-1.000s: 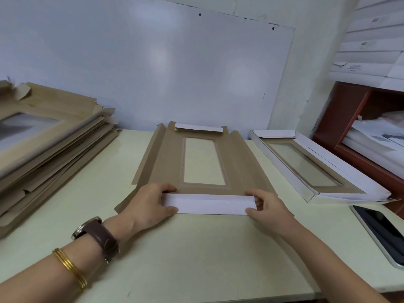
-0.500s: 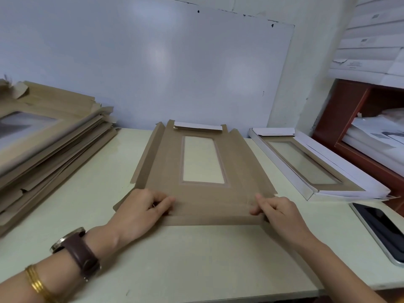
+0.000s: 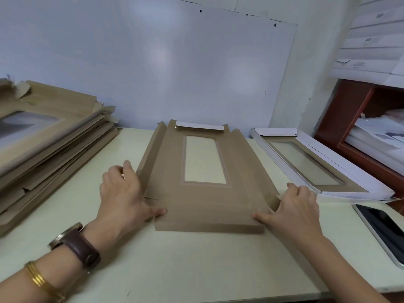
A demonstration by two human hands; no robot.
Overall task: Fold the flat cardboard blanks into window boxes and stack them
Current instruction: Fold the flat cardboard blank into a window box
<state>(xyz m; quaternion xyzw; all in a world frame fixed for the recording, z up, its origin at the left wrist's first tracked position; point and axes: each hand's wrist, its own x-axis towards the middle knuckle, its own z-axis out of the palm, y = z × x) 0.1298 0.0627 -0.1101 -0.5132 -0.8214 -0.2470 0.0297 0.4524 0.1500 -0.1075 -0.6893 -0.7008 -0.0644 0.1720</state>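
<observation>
On the table (image 3: 196, 270), the stack of flat blanks (image 3: 43, 149) waits at your ten o'clock. The blank (image 3: 205, 200) you are working lies brown side up at twelve, window (image 3: 204, 162) in its middle. One finished window box (image 3: 317, 167) sits alone at two o'clock, so you are probably early in the job.

A second ago you held the near end flap (image 3: 207, 224) folded over, white side up. Now it lies back down and brown, and both hands have left it for the long sides. That suggests the end crease is broken in and the side walls come next.

Your left hand (image 3: 122, 193) is spread loosely at nine o'clock of the blank. Its fingers lie along the raised left side flap (image 3: 150, 158), and its thumb touches the near left corner.

Your right hand (image 3: 295, 206) is at three o'clock, thumb flat on the near right corner. Its fingers bend behind the small corner tab (image 3: 273, 202), which stands lifted. You cannot tell from here whether they pinch the tab or only push it.

The far end flap (image 3: 200, 127) shows white, folded over.
</observation>
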